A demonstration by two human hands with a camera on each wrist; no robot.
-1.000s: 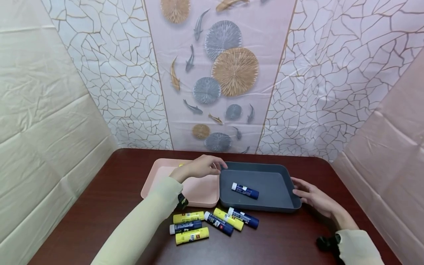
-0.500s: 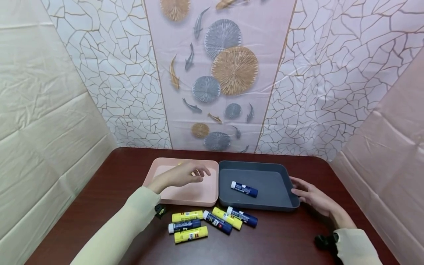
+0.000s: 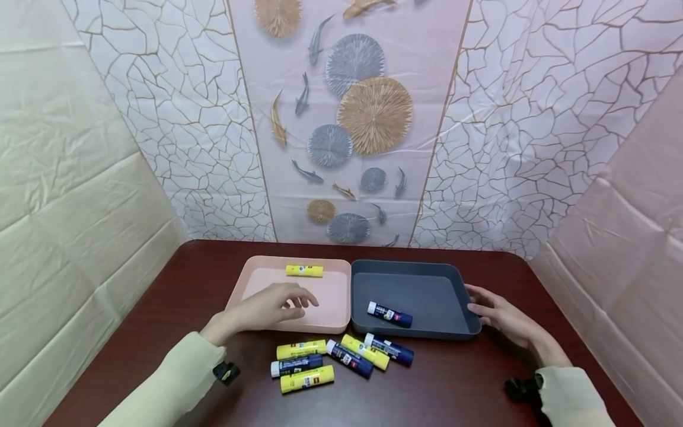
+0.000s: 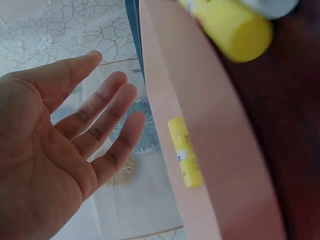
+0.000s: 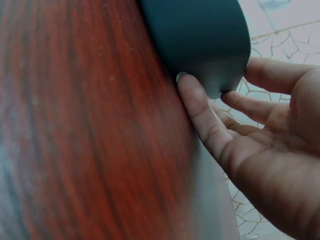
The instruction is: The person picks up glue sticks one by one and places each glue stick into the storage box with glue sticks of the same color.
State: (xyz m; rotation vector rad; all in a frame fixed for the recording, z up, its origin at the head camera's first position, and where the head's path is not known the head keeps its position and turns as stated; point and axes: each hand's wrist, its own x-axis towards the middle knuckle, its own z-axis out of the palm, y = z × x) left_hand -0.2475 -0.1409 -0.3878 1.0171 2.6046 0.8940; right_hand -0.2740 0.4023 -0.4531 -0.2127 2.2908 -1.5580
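My left hand (image 3: pixel 269 307) hovers over the near left part of the pink tray (image 3: pixel 341 296), fingers loosely spread and holding nothing. At that tray's back wall lies a yellow glue stick (image 3: pixel 305 271). In the dark grey tray (image 3: pixel 427 290), butted against the pink one, lies a dark blue glue stick with a white cap (image 3: pixel 390 314). My right hand (image 3: pixel 507 317) rests at the dark tray's right side. In the right wrist view its thumb (image 5: pixel 194 95) touches the outer wall of that tray, with the other fingers extended along it.
Several glue sticks lie on the brown table in front of the trays, among them a yellow one (image 3: pixel 307 379) and a dark blue one (image 3: pixel 349 359). Patterned cloth (image 3: pixel 475 136) hangs behind the table, and plain cloth (image 3: pixel 80 207) walls stand at both sides.
My left hand has drawn back left and nearer from the seam between the trays, uncovering the yellow glue stick. The blue glue stick in the dark tray has rolled slightly nearer. The right hand stays.
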